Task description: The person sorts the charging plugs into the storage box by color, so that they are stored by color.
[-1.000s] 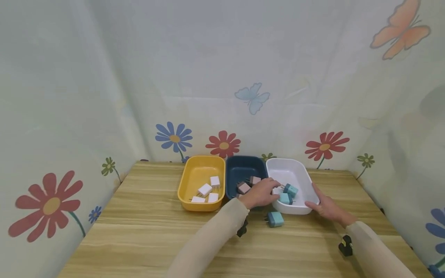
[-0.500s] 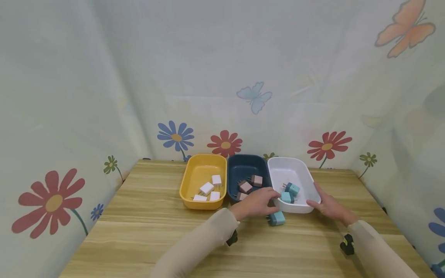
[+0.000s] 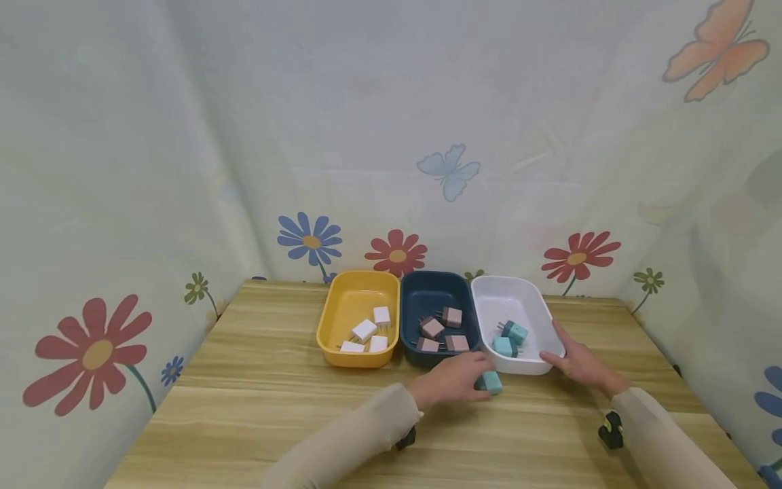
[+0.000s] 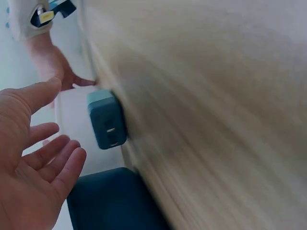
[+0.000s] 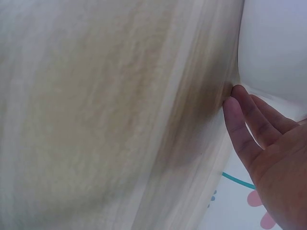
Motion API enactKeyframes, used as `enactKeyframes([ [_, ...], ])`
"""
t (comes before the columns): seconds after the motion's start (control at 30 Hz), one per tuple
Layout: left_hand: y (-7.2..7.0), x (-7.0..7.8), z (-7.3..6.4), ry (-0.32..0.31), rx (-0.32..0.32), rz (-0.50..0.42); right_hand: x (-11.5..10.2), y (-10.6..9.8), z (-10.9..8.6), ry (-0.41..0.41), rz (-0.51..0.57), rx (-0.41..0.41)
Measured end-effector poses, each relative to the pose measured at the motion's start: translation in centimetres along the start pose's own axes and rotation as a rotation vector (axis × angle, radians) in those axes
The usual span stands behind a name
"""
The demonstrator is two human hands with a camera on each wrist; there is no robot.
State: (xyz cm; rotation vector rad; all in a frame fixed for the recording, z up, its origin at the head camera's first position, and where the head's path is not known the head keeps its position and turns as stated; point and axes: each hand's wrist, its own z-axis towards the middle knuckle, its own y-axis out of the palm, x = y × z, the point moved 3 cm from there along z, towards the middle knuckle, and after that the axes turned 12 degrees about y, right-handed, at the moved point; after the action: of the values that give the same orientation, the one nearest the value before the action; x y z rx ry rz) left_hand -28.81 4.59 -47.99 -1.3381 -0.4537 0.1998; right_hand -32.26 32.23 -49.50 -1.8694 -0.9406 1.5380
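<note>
A teal two-tone wall charger lies on the table in front of the white bin. My left hand is right over its left part. In the left wrist view the fingers are spread and nearly straight, apart from the charger, whose dark end faces the camera. My right hand touches the front right corner of the white bin, thumb at the front and fairly straight fingers along the outer side. Two teal chargers lie inside that bin.
The navy bin, left of the white one, holds several pinkish-brown chargers. Beyond it the yellow bin holds several white chargers. All three stand side by side at the back of the wooden table, before a flowered cloth.
My left hand has moved back from over the white bin's front left edge and down to the teal charger on the table. The right hand stays at the bin's corner.
</note>
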Motion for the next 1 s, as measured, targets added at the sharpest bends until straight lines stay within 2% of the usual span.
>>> enactKeyframes([
  [0.3, 1.1, -0.1, 0.5, -0.035, -0.059, 0.01, -0.2, -0.2, -0.1, -0.001, -0.012, 0.006],
  [0.53, 1.1, 0.0, 0.9, -0.013, -0.059, 0.058, -0.4, 0.0, -0.4, 0.015, -0.007, -0.007],
  [0.8, 1.5, 0.0, 1.5, -0.014, -0.088, 0.113, -0.1, 0.0, -0.2, 0.012, 0.004, -0.006],
  [1.0, 1.6, 0.0, 1.8, -0.019, -0.115, 0.109, 0.1, 0.0, -0.1, 0.012, 0.013, -0.012],
])
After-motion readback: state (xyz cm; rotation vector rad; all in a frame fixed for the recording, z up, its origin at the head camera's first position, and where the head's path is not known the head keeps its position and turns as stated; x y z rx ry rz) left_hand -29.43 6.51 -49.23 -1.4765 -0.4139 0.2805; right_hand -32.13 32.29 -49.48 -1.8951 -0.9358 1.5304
